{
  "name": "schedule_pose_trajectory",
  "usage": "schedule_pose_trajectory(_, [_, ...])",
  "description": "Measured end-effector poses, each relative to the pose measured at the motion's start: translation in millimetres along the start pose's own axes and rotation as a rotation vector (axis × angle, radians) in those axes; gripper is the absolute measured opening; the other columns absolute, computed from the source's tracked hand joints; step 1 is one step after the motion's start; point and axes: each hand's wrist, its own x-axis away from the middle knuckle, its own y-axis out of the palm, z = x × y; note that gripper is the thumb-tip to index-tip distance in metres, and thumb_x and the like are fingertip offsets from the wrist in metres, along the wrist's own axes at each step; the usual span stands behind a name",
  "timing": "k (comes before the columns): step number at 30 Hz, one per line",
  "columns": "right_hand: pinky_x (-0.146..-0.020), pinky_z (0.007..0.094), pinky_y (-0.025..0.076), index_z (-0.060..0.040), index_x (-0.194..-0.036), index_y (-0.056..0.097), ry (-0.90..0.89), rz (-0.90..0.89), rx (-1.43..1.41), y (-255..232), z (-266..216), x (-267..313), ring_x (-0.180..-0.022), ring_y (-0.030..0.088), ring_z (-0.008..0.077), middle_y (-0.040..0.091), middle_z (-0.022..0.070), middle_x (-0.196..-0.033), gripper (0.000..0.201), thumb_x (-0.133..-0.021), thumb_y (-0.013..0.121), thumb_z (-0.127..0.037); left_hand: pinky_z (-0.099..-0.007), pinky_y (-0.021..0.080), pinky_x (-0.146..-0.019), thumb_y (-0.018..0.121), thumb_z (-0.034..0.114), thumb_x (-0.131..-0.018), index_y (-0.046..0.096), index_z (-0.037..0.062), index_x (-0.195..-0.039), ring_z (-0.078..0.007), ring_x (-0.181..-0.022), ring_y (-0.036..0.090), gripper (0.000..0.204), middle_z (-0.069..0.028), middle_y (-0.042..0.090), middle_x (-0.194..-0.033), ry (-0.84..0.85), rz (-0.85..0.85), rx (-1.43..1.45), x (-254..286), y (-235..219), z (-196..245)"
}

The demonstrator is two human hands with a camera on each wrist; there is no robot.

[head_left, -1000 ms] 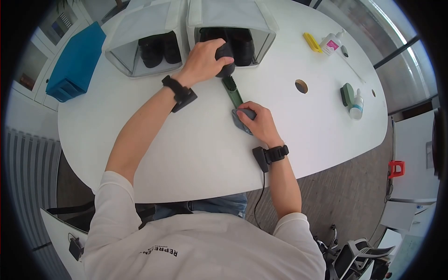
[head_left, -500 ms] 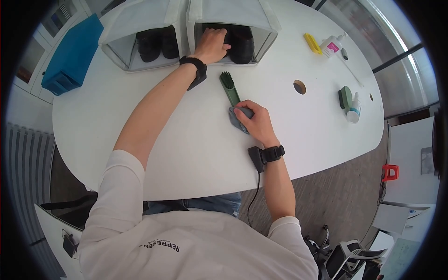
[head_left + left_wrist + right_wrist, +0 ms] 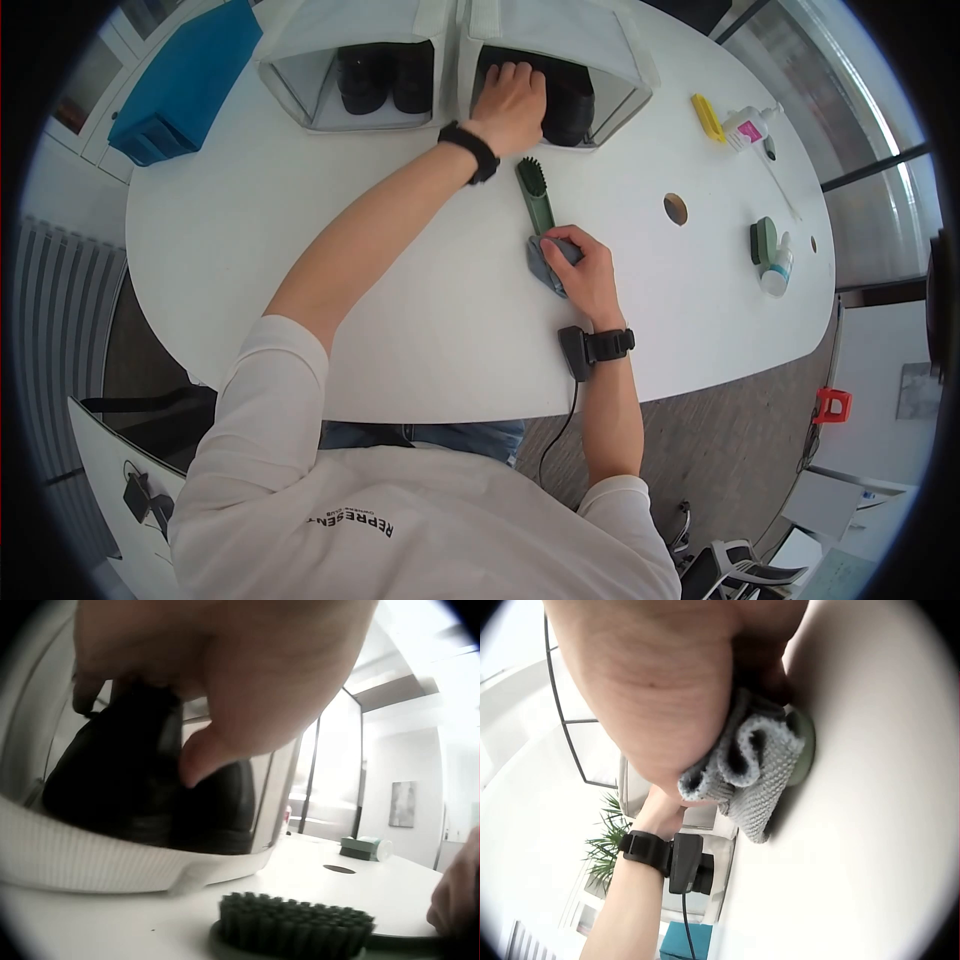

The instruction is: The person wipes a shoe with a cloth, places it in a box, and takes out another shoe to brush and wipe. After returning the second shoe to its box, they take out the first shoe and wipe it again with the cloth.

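My left hand [image 3: 512,105] reaches into the mouth of the right-hand white shoe box [image 3: 625,130]. In the left wrist view its fingers and thumb straddle the upper end of a black shoe [image 3: 112,776], gripping it. The second black shoe [image 3: 570,110] stands right beside it in the same box. My right hand [image 3: 590,280] grips a bunched grey cloth [image 3: 761,776] close over the table. A green brush [image 3: 537,205] lies bristles up, pointing toward the box; its handle end runs under the cloth and right hand.
To the left, another white box [image 3: 300,105] holds a pair of black shoes [image 3: 362,85]. A blue case [image 3: 190,85] sits at the far left. On the right are a yellow object [image 3: 708,118], a pump bottle [image 3: 748,128], a green block brush [image 3: 764,242], a small bottle [image 3: 778,268] and a table hole [image 3: 676,209].
My left hand has carried the black shoe from in front of the right-hand box into it. The right hand keeps its place by the brush with the cloth. The head view has shifted.
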Motion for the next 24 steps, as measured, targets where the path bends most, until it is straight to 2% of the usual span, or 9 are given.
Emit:
schedule_pose_trajectory(3, [-0.067, 0.0300, 0.049, 0.0003, -0.093, 0.065, -0.017, 0.000, 0.009, -1.2, -1.2, -1.7, -0.068, 0.061, 0.0206, 0.066, 0.0127, -0.078, 0.020, -0.084, 0.066, -0.018, -0.0411, 0.046, -0.088, 0.066, 0.016, -0.080, 0.060, 0.0003, -0.104, -0.0340, -0.106, 0.056, 0.030, -0.0179, 0.062, -0.107, 0.161, 0.314, 0.075, 35.5, -23.1, 9.6])
schedule_pose_trajectory(4, [-0.067, 0.0300, 0.049, 0.0005, -0.093, 0.065, -0.016, -0.008, 0.021, -1.7, -2.3, 0.1, -0.068, 0.061, 0.0209, 0.066, 0.0126, -0.078, 0.020, -0.084, 0.066, -0.017, -0.0411, 0.046, -0.088, 0.066, 0.016, -0.080, 0.060, 0.0003, -0.104, -0.0340, -0.106, 0.056, 0.030, -0.0179, 0.062, -0.107, 0.166, 0.302, 0.073, 49.8, -39.9, 10.6])
schedule_pose_trajectory(6, [-0.067, 0.0301, 0.049, 0.0004, -0.093, 0.065, -0.028, -0.002, 0.015, -1.6, -4.6, 2.0, -0.068, 0.061, 0.0213, 0.066, 0.0124, -0.078, 0.020, -0.084, 0.066, -0.017, -0.0395, 0.049, -0.082, 0.067, 0.016, -0.080, 0.062, 0.0071, -0.110, -0.0279, -0.099, 0.061, 0.031, -0.0104, 0.063, -0.109, -0.022, -0.308, 0.394, 71.9, -80.3, -1.5])
schedule_pose_trajectory(9, [-0.067, 0.0303, 0.049, 0.0002, -0.093, 0.066, -0.043, 0.006, 0.016, 0.5, -5.7, 0.6, -0.068, 0.062, 0.0220, 0.066, 0.0122, -0.078, 0.019, -0.085, 0.066, -0.017, -0.0382, 0.051, -0.078, 0.067, 0.017, -0.082, 0.063, 0.0078, -0.108, -0.0241, -0.087, 0.064, 0.028, -0.0037, 0.064, -0.102, -0.172, -0.112, 0.408, 95.5, -97.9, -45.2])
schedule_pose_trajectory(12, [-0.067, 0.0307, 0.049, 0.0001, -0.093, 0.066, -0.032, 0.003, 0.029, 2.2, -3.8, 2.4, -0.069, 0.062, 0.0222, 0.066, 0.0124, -0.078, 0.020, -0.085, 0.066, -0.018, -0.0392, 0.050, -0.082, 0.070, 0.021, -0.080, 0.061, 0.0107, -0.115, -0.0282, -0.098, 0.060, 0.038, -0.0089, 0.061, -0.106, -0.273, 0.071, 0.279, 87.6, -106.9, -92.7])
schedule_pose_trajectory(15, [-0.068, 0.0309, 0.049, 0.0002, -0.094, 0.066, -0.029, 0.004, 0.032, 1.9, -4.0, -1.0, -0.070, 0.062, 0.0220, 0.066, 0.0127, -0.079, 0.020, -0.085, 0.066, -0.018, -0.0446, 0.048, -0.088, 0.073, 0.027, -0.079, 0.057, 0.0168, -0.125, -0.0345, -0.113, 0.049, 0.050, -0.0162, 0.052, -0.119, -0.104, 0.171, -0.099, 72.6, -91.3, -113.0])
schedule_pose_trajectory(16, [-0.069, 0.0310, 0.049, 0.0004, -0.094, 0.065, -0.011, 0.007, 0.021, 2.3, -3.7, 0.8, -0.070, 0.061, 0.0219, 0.066, 0.0129, -0.080, 0.021, -0.085, 0.066, -0.019, -0.0537, 0.043, -0.094, 0.075, 0.031, -0.077, 0.052, 0.0215, -0.132, -0.0410, -0.126, 0.035, 0.060, -0.0225, 0.039, -0.133, -0.176, 0.054, -0.153, 71.1, -84.0, -114.0])
schedule_pose_trajectory(20, [-0.070, 0.0308, 0.049, 0.0002, -0.094, 0.065, -0.032, 0.009, 0.045, -3.4, -4.0, 1.9, -0.071, 0.061, 0.0214, 0.066, 0.0125, -0.080, 0.021, -0.085, 0.065, -0.019, -0.0612, 0.038, -0.096, 0.076, 0.033, -0.077, 0.055, 0.0169, -0.127, -0.0421, -0.130, 0.031, 0.057, -0.0213, 0.034, -0.140, -0.346, -0.045, -0.092, 61.9, -59.4, -121.1])
schedule_pose_trajectory(24, [-0.071, 0.0304, 0.049, -0.0003, -0.095, 0.066, 0.004, -0.010, 0.016, 0.4, -4.6, 3.6, -0.072, 0.060, 0.0206, 0.066, 0.0119, -0.080, 0.021, -0.085, 0.065, -0.019, -0.0579, 0.039, -0.097, 0.077, 0.030, -0.075, 0.057, 0.0116, -0.124, -0.0390, -0.127, 0.038, 0.056, -0.0181, 0.040, -0.137, -0.316, -0.049, -0.059, 60.0, -60.5, -130.3])
